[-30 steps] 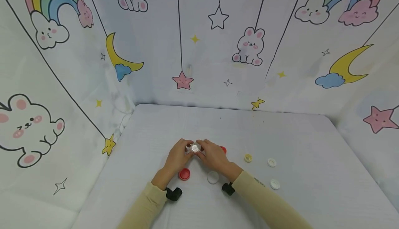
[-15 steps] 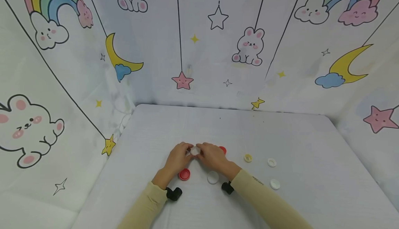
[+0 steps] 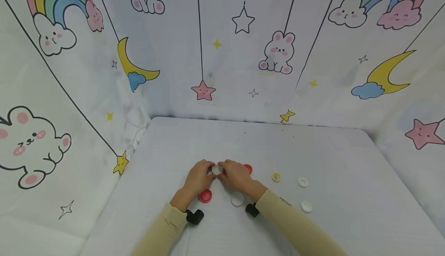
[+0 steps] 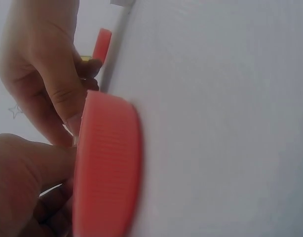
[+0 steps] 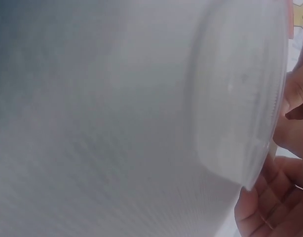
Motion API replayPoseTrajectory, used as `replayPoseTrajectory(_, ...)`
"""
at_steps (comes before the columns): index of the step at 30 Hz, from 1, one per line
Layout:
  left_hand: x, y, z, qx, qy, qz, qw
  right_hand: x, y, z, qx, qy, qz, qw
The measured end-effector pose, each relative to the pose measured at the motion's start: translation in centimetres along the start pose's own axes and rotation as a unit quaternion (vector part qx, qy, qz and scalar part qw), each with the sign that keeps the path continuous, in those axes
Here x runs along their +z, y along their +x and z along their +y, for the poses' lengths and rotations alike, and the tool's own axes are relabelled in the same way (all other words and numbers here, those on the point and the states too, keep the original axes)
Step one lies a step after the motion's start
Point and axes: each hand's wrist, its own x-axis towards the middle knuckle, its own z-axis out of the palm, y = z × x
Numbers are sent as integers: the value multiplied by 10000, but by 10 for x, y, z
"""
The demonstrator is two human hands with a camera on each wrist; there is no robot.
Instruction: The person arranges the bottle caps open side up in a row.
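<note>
In the head view a small round whitish cap (image 3: 217, 170) sits between both hands. My left hand (image 3: 199, 178) pinches its left side and my right hand (image 3: 237, 175) pinches its right side. A red ribbed bottle cap (image 3: 205, 195) lies just below my left hand; it looms large in the left wrist view, covering part of the fingers. Below my right hand lies a clear plastic lid (image 3: 237, 199), which fills much of the right wrist view. Another red cap (image 3: 248, 168) is partly hidden behind my right hand.
A yellow cap (image 3: 276, 177) lies right of my right hand. Farther right are two white caps, a ring-like one (image 3: 303, 182) and a nearer one (image 3: 306, 206). All lie on a white-covered table (image 3: 180, 140), with a cartoon-printed cloth (image 3: 229, 66) hanging behind it.
Both hands have come slightly down toward me with the small cap. Its face looked shiny silver one second ago and looks dull whitish now. The caps on the table have stayed put.
</note>
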Motion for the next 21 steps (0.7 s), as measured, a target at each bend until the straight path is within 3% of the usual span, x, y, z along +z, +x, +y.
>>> replayPoseTrajectory(5,3,-1,0,133,91,86,9998,2,-1,1,-6,-66,16,10000)
replayPoseTrajectory(21,5,-3,1,-147,109,85,9998,2,-3,-5,268,-14,-108,9996)
